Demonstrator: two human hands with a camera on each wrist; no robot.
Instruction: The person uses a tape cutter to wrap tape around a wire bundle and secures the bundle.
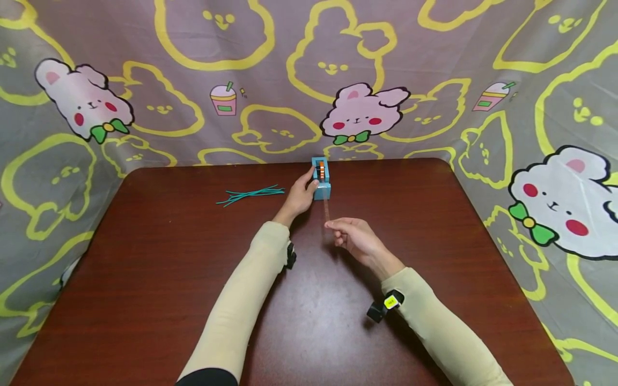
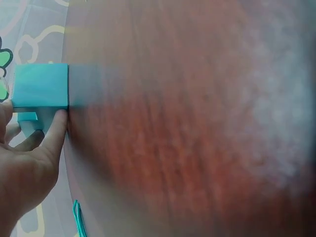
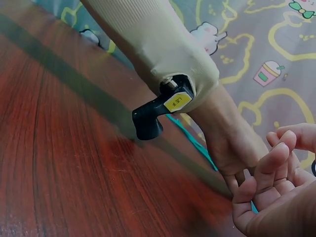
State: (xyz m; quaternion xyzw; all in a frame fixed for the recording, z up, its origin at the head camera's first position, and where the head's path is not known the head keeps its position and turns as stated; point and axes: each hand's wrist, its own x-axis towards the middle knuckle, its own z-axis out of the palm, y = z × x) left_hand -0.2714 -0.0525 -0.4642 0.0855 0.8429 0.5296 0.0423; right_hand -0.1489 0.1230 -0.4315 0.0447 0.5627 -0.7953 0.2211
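A blue tape dispenser (image 1: pixel 322 192) with an orange-centred roll stands near the table's far edge. My left hand (image 1: pixel 300 196) grips it from the left side, thumb toward the near end. In the left wrist view, fingers hold the lower part of the dispenser (image 2: pixel 40 85). From its near end a clear strip of tape (image 1: pixel 326 210) stretches toward me. Its free end is pinched between thumb and forefinger of my right hand (image 1: pixel 358 239). The right wrist view shows the right hand (image 3: pixel 281 190) with curled fingers, partly cut off by the frame.
Several thin teal strands (image 1: pixel 253 193) lie crossed on the table left of the dispenser. The brown wooden table (image 1: pixel 169 279) ends at a patterned cloth (image 1: pixel 270 80) behind and on both sides. A small black camera (image 1: pixel 386 305) sits on the right wrist.
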